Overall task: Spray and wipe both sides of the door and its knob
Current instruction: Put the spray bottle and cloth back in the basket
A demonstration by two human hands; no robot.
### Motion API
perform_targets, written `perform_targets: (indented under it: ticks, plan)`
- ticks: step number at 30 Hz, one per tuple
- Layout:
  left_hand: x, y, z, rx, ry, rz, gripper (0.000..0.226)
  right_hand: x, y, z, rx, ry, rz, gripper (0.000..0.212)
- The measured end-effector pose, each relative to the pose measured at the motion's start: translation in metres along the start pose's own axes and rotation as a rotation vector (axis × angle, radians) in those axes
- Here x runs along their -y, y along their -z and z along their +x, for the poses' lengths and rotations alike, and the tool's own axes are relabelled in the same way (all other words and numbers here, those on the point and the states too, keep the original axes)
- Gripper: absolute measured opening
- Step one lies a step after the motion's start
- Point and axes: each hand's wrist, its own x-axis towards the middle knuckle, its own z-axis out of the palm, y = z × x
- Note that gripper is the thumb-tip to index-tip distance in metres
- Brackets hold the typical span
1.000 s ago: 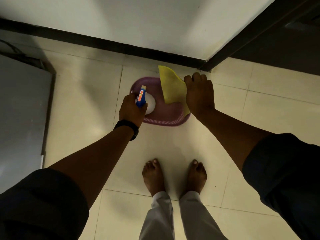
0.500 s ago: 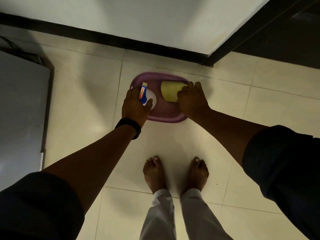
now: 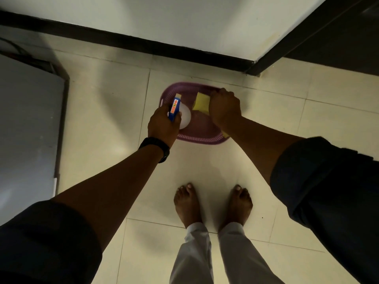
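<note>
On the tiled floor (image 3: 205,171), just short of the wall (image 3: 184,21) and its dark skirting (image 3: 127,41), sits a purple basket (image 3: 200,140). Two things are in or over it. The bottle (image 3: 174,108), which has a blue spray head, an orange label and a round white body, is at the basket's left side. Whether its base rests on the basket's bottom cannot be told. The yellow cloth (image 3: 200,103) lies bunched toward the far right of the basket, and a yellow corner shows at the near right rim under the forearm.

The left hand (image 3: 164,126), with a black watch (image 3: 156,149) on its wrist, grips the bottle with the fingers wrapped round it below the spray head. The right hand (image 3: 224,108) is knuckles-up on the cloth with its fingers curled down over it. Its fingertips are hidden.

A grey panel (image 3: 26,130) stands at the left. Two bare feet (image 3: 187,203) stand near the basket, apart from it.

One second ago the right hand held the cloth up so that it hung open above the basket. Half a second ago the cloth was folded smaller and lower. Now it is down inside, and the right hand has reached the far rim. The left hand and bottle have kept nearly the same place at the basket's left side.
</note>
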Motion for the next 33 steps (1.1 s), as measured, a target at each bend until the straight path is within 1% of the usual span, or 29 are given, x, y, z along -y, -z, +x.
perform_targets:
  ticks: [2,3,5,6,8,10,11,13,16,18,20,22,24,25,26,28,29,31,32,33]
  plan:
    - [-0.002,0.000,0.000,0.006,0.012,-0.010,0.041,0.001,0.001,-0.008,-0.065,-0.041,0.159,0.040]
    - [-0.002,-0.001,-0.001,0.006,0.021,-0.017,0.041,0.000,-0.002,-0.009,-0.076,-0.071,0.299,0.043]
    - [-0.004,-0.002,-0.002,0.006,0.025,-0.016,0.041,-0.003,-0.007,-0.010,-0.061,-0.137,0.646,0.041]
    - [-0.004,-0.002,-0.002,0.006,0.022,-0.007,0.041,-0.005,-0.009,-0.009,-0.025,-0.165,0.803,0.043]
    - [-0.005,-0.002,-0.001,0.006,0.019,0.011,0.041,-0.008,-0.012,-0.008,0.100,-0.269,1.048,0.053]
    - [-0.004,-0.002,0.000,0.013,0.021,0.023,0.042,-0.008,-0.015,-0.007,0.222,-0.429,1.189,0.057]
    - [-0.004,-0.002,0.001,0.018,0.020,0.024,0.042,-0.007,-0.018,-0.006,0.273,-0.497,1.210,0.057]
    - [-0.003,-0.002,0.000,0.025,0.009,0.023,0.043,-0.008,-0.026,-0.004,0.320,-0.563,1.169,0.056]
    - [-0.001,-0.002,0.000,0.024,-0.003,0.018,0.044,-0.011,-0.034,-0.002,0.279,-0.560,1.071,0.051]
    - [0.000,-0.004,0.000,0.025,-0.020,0.026,0.045,-0.011,-0.035,-0.002,0.213,-0.559,1.000,0.049]
    - [0.001,-0.005,0.000,0.017,-0.030,0.035,0.045,-0.006,-0.036,-0.005,0.085,-0.519,0.868,0.052]
    - [0.001,-0.005,-0.001,0.015,-0.024,0.031,0.045,0.004,-0.039,-0.012,-0.107,-0.444,0.746,0.053]
    - [-0.001,-0.005,-0.001,0.014,-0.012,0.025,0.045,0.011,-0.040,-0.016,-0.311,-0.374,0.578,0.046]
    - [-0.001,-0.005,-0.001,0.011,-0.009,0.026,0.045,0.012,-0.039,-0.018,-0.338,-0.328,0.497,0.041]
    - [-0.003,-0.005,-0.001,0.008,-0.006,0.028,0.044,0.013,-0.041,-0.017,-0.301,-0.269,0.443,0.035]
    - [-0.004,-0.005,0.000,0.000,0.003,0.041,0.044,0.012,-0.048,-0.015,-0.085,-0.159,0.425,0.032]
    - [-0.005,-0.005,0.000,-0.006,0.004,0.052,0.044,0.012,-0.055,-0.013,0.047,-0.099,0.395,0.039]
    - [-0.004,-0.004,0.001,-0.010,-0.001,0.083,0.044,0.008,-0.064,-0.011,0.362,0.027,0.244,0.064]
    - [-0.003,-0.005,0.000,-0.011,-0.007,0.100,0.044,0.005,-0.067,-0.010,0.493,0.079,0.171,0.070]
    - [-0.002,-0.005,0.000,-0.011,-0.013,0.114,0.044,0.003,-0.069,-0.009,0.556,0.103,0.143,0.070]
